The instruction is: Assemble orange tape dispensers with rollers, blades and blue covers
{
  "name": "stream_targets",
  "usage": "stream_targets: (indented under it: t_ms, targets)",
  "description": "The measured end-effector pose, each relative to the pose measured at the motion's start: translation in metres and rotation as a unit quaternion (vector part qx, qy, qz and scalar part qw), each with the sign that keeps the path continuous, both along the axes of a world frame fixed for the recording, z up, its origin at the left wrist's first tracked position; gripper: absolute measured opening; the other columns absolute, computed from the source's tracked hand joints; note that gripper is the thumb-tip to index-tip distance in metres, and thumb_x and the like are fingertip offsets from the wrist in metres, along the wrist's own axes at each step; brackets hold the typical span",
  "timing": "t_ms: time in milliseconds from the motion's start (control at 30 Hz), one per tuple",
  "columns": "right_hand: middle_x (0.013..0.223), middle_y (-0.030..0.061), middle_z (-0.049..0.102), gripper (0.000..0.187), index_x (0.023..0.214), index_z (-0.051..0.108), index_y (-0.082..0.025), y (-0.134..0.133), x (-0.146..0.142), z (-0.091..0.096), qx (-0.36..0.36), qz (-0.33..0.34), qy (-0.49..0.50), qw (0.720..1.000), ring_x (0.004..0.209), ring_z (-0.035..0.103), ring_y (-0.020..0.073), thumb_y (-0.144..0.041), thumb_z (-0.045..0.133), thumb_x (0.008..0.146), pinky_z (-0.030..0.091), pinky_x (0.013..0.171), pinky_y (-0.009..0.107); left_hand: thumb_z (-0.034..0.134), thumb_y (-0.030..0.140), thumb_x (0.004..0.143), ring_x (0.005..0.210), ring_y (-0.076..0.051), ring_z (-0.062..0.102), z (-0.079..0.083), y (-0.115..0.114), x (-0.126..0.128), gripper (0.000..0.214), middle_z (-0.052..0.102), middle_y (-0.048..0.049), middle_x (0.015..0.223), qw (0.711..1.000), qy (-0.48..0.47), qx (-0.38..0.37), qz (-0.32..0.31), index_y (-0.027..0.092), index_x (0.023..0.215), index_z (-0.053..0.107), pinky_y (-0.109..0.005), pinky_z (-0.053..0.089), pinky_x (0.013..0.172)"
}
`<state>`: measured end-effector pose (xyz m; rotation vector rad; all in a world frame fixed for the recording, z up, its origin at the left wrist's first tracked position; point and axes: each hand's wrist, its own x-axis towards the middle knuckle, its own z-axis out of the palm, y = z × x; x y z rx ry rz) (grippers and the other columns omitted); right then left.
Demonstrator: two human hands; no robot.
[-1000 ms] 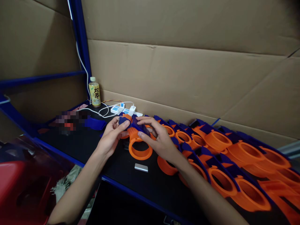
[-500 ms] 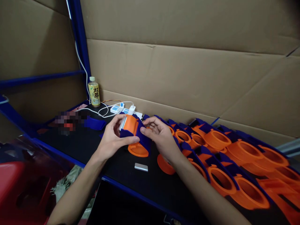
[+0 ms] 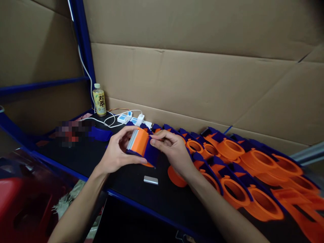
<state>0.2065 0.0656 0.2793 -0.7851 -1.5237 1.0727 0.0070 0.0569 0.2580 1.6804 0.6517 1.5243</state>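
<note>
My left hand (image 3: 116, 152) is closed round an orange and blue tape dispenser (image 3: 139, 142), thumb along its near side and fingers behind. A serrated metal blade (image 3: 132, 139) runs along the dispenser's left-facing edge. My right hand (image 3: 169, 143) pinches the dispenser's right side with thumb and forefinger, at the blue part; the exact contact is partly hidden. Below the hands, a small flat silver metal strip (image 3: 151, 180) lies on the black tabletop (image 3: 131, 192).
Rows of similar orange and blue dispensers (image 3: 235, 192) cover the table's right side. A yellow-labelled bottle (image 3: 99, 101), white power strips (image 3: 124, 118) with cables and a blue piece (image 3: 100, 134) stand at the back left. Cardboard (image 3: 189, 77) walls the back; a red stool (image 3: 22, 202) is lower left.
The dispenser has tilted in my hands, so its blade and orange top face me more and its round orange end shows less. My right thumb and forefinger have closed at its side.
</note>
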Motion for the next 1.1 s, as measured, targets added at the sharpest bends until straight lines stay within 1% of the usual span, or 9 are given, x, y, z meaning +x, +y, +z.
stream_targets:
  t_ms: [133, 233, 333, 500, 600, 700, 833, 967, 1100]
  targets:
    - [0.109, 0.0064, 0.071, 0.021, 0.108, 0.075, -0.024, -0.016, -0.003, 0.006, 0.171, -0.111, -0.206, 0.957, 0.106, 0.065, 0.0206, -0.036, 0.06, 0.098, 0.051, 0.099, 0.041, 0.095, 0.023, 0.059, 0.094, -0.02, 0.068, -0.008, 0.005, 0.009, 0.062, 0.07, -0.0019, 0.104, 0.987, -0.127, -0.093, -0.004, 0.024, 0.111, 0.063, -0.03, 0.053, 0.085]
    - [0.14, 0.0152, 0.057, 0.06, 0.145, 0.055, -0.019, -0.046, -0.006, 0.006, 0.27, -0.188, -0.382, 0.864, 0.13, 0.053, 0.03, -0.053, 0.06, 0.096, 0.046, 0.109, 0.051, 0.093, 0.026, 0.064, 0.079, -0.013, 0.065, -0.012, 0.007, 0.02, 0.051, 0.068, 0.0022, 0.092, 0.958, -0.23, -0.166, 0.026, 0.022, 0.104, 0.063, -0.024, 0.053, 0.075]
    - [0.148, 0.0192, 0.05, 0.094, 0.155, 0.04, -0.013, -0.077, -0.003, -0.005, 0.318, -0.218, -0.497, 0.777, 0.135, 0.048, 0.0358, -0.064, 0.072, 0.082, 0.045, 0.111, 0.054, 0.091, 0.031, 0.068, 0.079, -0.014, 0.067, -0.016, 0.002, 0.036, 0.043, 0.069, 0.0004, 0.091, 0.931, -0.27, -0.245, 0.029, 0.02, 0.1, 0.065, -0.026, 0.056, 0.074]
    - [0.14, 0.0153, 0.058, 0.064, 0.152, 0.044, -0.016, -0.104, 0.034, -0.02, 0.323, -0.286, -0.512, 0.743, 0.128, 0.055, 0.0276, -0.026, 0.067, 0.092, 0.049, 0.108, 0.044, 0.088, 0.03, 0.073, 0.1, -0.021, 0.071, -0.024, -0.011, 0.064, 0.04, 0.074, -0.0065, 0.108, 0.908, -0.248, -0.324, -0.092, 0.02, 0.106, 0.067, -0.039, 0.058, 0.091]
    - [0.138, 0.0135, 0.06, 0.058, 0.147, 0.05, -0.02, -0.114, 0.095, -0.013, 0.289, -0.367, -0.492, 0.735, 0.125, 0.059, 0.0284, -0.035, 0.064, 0.093, 0.05, 0.107, 0.047, 0.081, 0.035, 0.082, 0.123, -0.027, 0.064, -0.027, -0.007, 0.065, 0.037, 0.07, -0.0119, 0.128, 0.911, -0.245, -0.31, -0.119, 0.02, 0.113, 0.067, -0.046, 0.053, 0.102]
    - [0.136, 0.0187, 0.063, 0.064, 0.14, 0.059, -0.015, -0.129, 0.184, -0.002, 0.211, -0.491, -0.533, 0.656, 0.125, 0.059, 0.0372, -0.057, 0.054, 0.092, 0.048, 0.105, 0.056, 0.068, 0.043, 0.091, 0.123, -0.032, 0.064, -0.027, 0.006, 0.053, 0.035, 0.072, -0.0168, 0.125, 0.915, -0.243, -0.299, -0.117, 0.016, 0.113, 0.068, -0.051, 0.054, 0.101]
    - [0.129, 0.0266, 0.066, 0.073, 0.13, 0.067, -0.014, -0.151, 0.293, 0.001, -0.033, -0.541, -0.601, 0.588, 0.124, 0.059, 0.0429, -0.067, 0.051, 0.084, 0.052, 0.083, 0.056, 0.066, 0.037, 0.091, 0.114, -0.031, 0.07, -0.028, 0.021, 0.037, 0.029, 0.076, -0.017, 0.116, 0.918, -0.219, -0.306, -0.123, 0.014, 0.108, 0.07, -0.049, 0.057, 0.095]
    - [0.138, 0.0265, 0.06, 0.062, 0.127, 0.068, -0.023, -0.156, 0.337, -0.006, -0.145, -0.539, -0.572, 0.601, 0.128, 0.058, 0.0392, -0.063, 0.062, 0.08, 0.046, 0.068, 0.049, 0.064, 0.035, 0.092, 0.106, -0.028, 0.072, -0.03, 0.024, 0.034, 0.027, 0.077, -0.0151, 0.109, 0.918, -0.202, -0.314, -0.136, 0.013, 0.107, 0.071, -0.046, 0.06, 0.09]
    - [0.126, 0.019, 0.07, 0.04, 0.104, 0.073, -0.027, -0.143, 0.349, -0.018, -0.17, -0.512, -0.539, 0.646, 0.108, 0.068, 0.0402, -0.051, 0.069, 0.073, 0.05, 0.075, 0.048, 0.065, 0.034, 0.09, 0.099, -0.027, 0.074, -0.029, 0.021, 0.035, 0.026, 0.078, -0.0152, 0.107, 0.919, -0.18, -0.317, -0.15, 0.013, 0.105, 0.072, -0.042, 0.061, 0.086]
